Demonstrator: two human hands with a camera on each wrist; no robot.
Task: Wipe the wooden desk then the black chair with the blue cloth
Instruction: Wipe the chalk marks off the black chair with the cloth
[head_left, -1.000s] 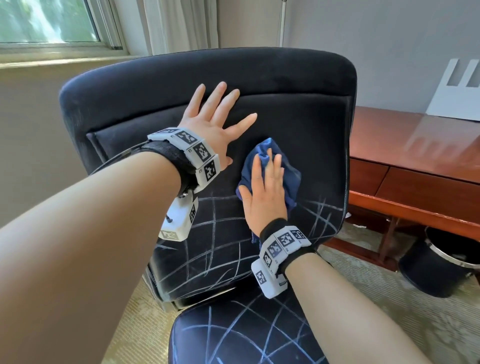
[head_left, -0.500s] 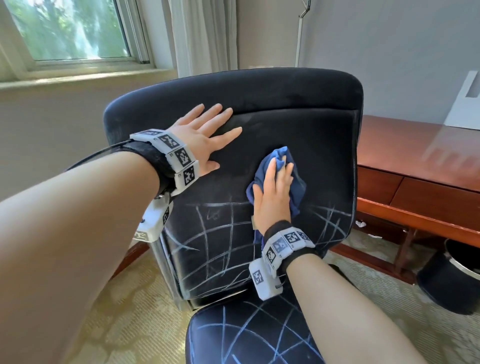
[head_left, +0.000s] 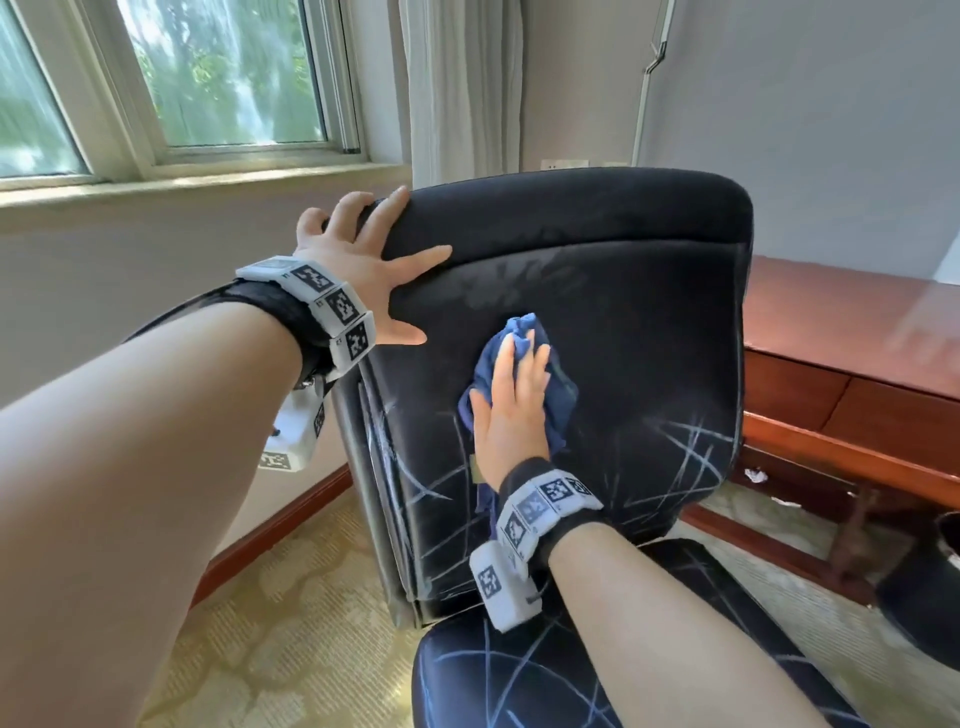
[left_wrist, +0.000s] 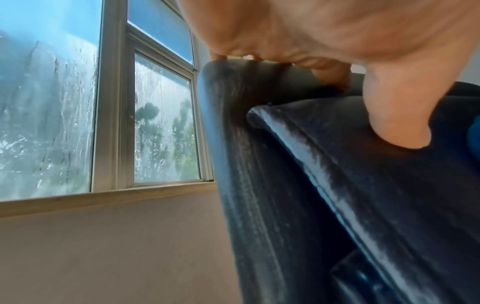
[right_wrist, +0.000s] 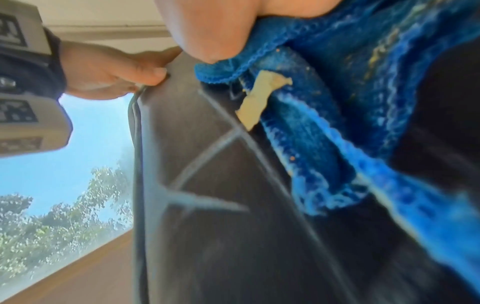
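Note:
The black chair's backrest (head_left: 623, 312) faces me, with white scribbled lines (head_left: 685, 457) on its lower part and on the seat (head_left: 519, 675). My right hand (head_left: 511, 400) presses the crumpled blue cloth (head_left: 563, 395) flat against the middle of the backrest, fingers straight. In the right wrist view the cloth (right_wrist: 324, 133) hangs under the palm against the chair (right_wrist: 221, 226). My left hand (head_left: 374, 249) grips the backrest's top left corner, fingers over the edge and thumb on the front. The left wrist view shows its fingers (left_wrist: 337, 82) curled over the chair top (left_wrist: 285, 185). The wooden desk (head_left: 841, 312) stands to the right.
A window (head_left: 208, 78) and sill run along the wall on the left, with a curtain (head_left: 457, 88) behind the chair. A dark bin (head_left: 930, 597) sits under the desk at the right edge. Patterned carpet (head_left: 291, 649) covers the floor.
My left hand slid from the backrest's face up to its top left corner and took hold. The right hand with the cloth moved slightly on the backrest. My view turned left.

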